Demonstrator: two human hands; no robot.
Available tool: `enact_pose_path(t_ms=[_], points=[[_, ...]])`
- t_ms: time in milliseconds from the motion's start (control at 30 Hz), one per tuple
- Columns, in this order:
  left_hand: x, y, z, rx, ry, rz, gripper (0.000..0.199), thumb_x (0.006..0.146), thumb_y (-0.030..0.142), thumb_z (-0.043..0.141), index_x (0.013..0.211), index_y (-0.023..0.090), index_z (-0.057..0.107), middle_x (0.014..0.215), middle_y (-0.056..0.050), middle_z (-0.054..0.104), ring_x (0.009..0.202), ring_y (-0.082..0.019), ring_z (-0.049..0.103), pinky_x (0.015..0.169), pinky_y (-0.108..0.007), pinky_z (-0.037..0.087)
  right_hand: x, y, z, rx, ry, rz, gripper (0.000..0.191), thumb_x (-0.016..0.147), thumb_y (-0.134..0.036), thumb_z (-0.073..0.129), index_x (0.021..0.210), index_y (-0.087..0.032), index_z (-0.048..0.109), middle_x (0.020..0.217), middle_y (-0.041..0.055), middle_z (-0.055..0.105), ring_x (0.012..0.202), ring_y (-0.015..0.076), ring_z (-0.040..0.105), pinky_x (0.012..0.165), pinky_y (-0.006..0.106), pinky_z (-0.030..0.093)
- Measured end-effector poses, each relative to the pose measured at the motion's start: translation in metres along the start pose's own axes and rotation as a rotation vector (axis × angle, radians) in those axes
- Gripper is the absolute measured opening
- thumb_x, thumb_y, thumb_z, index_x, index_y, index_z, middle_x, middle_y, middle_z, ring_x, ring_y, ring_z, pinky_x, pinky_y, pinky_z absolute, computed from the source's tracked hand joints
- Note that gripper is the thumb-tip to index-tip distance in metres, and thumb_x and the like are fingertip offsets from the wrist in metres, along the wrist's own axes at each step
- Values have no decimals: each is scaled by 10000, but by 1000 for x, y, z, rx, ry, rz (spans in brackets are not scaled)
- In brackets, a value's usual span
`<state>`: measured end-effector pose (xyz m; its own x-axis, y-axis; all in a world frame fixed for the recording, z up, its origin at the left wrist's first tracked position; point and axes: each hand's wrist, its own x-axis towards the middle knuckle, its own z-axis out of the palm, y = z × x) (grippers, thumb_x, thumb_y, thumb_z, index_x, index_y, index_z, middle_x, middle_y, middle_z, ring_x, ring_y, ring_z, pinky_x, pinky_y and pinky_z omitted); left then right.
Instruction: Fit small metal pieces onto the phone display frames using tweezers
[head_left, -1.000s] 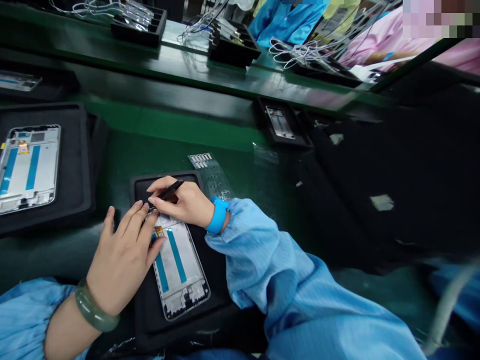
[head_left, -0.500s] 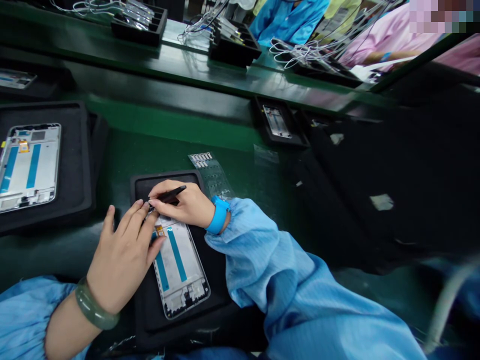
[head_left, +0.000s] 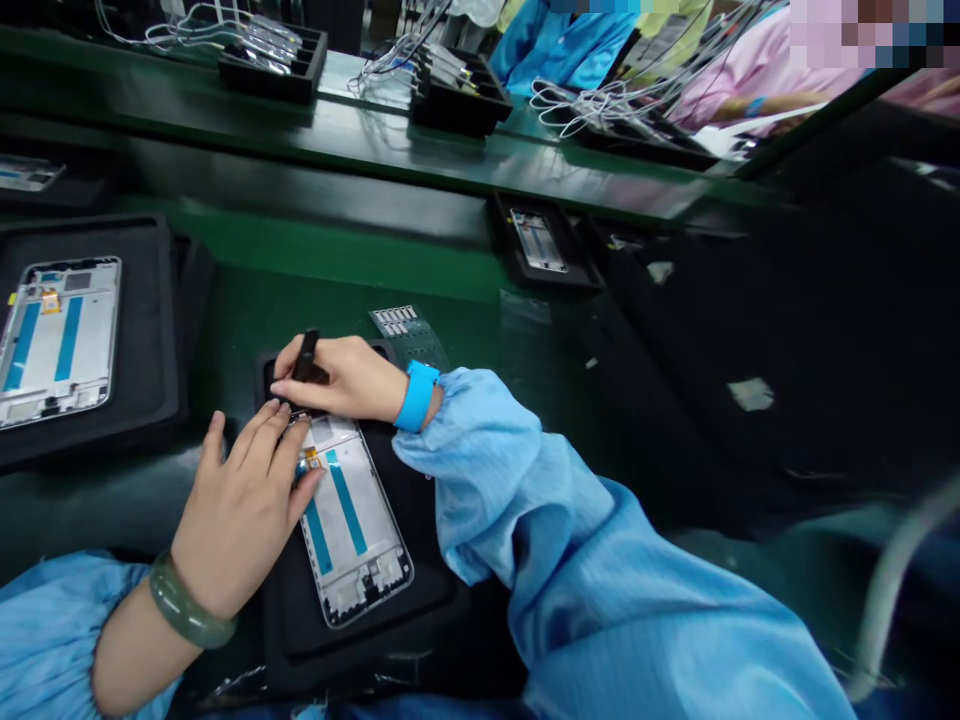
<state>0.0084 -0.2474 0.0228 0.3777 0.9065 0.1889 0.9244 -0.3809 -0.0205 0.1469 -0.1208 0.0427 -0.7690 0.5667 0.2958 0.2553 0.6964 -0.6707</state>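
A silver phone frame (head_left: 360,520) with two blue strips and an orange flex cable (head_left: 313,457) lies in a black foam tray (head_left: 442,590). My left hand (head_left: 244,505) lies over the frame's upper left edge, fingers stretched out, with its thumb beside the orange cable. My right hand (head_left: 341,378) pinches a slim black pen-like tool (head_left: 306,355) at the frame's top end. That tool stands nearly upright; its tip is hidden behind my fingers. Just beyond the right hand is a clear plastic sheet (head_left: 424,345) with rows of small pale pieces.
Another phone frame (head_left: 64,335) sits in a black tray (head_left: 150,400) at left. A smaller tray (head_left: 506,250) with a phone frame stands farther back. Dark foam (head_left: 825,330) fills the right side. Black boxes (head_left: 304,85) and cables line the shelf; people work behind it.
My right hand has shifted up and left, and the black tool has turned from slanted to nearly upright. My left hand stays on the phone frame. The view has shifted slightly.
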Motion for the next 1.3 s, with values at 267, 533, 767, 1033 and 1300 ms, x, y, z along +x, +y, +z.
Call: enact_pose_path(t_ms=[267,533,767,1033,1300], points=[[0,0,-1,-11,-19,-6,451,870,372,425,1224,100,489,1231,-189,536,1212,-310,435,1015,-571,243,-8,2,3,38,-30,3,134,826,-256,531,901,-146,551,831,13,626,682,87,563,645,197,441],[1,2,-2,-4,-24,-3,446,872,360,421,1222,92,488,1244,-190,527,1227,-310,420,1022,-576,227,-8,0,-1,34,-63,-2,106,818,-194,509,898,-139,550,850,28,631,708,95,579,669,202,456],[1,1,-1,-14,11,7,419,864,344,431,1192,97,512,1211,-197,551,1199,-317,451,1017,-583,233,-6,-3,0,-8,-134,-33,114,816,-163,486,914,-148,541,861,24,628,732,98,571,696,202,453],[3,-1,1,-27,36,1,396,864,346,432,1171,113,525,1194,-178,568,1160,-307,486,1004,-583,252,-5,1,-26,-243,45,11,190,881,-242,416,968,-157,562,897,48,618,874,152,537,768,274,433],[-1,-2,9,-43,84,-36,545,870,401,418,1295,62,386,1226,-196,541,1166,-299,479,1016,-557,263,-15,28,-33,-576,-147,102,287,862,-253,480,1100,-140,591,1076,104,595,964,212,502,848,358,412]])
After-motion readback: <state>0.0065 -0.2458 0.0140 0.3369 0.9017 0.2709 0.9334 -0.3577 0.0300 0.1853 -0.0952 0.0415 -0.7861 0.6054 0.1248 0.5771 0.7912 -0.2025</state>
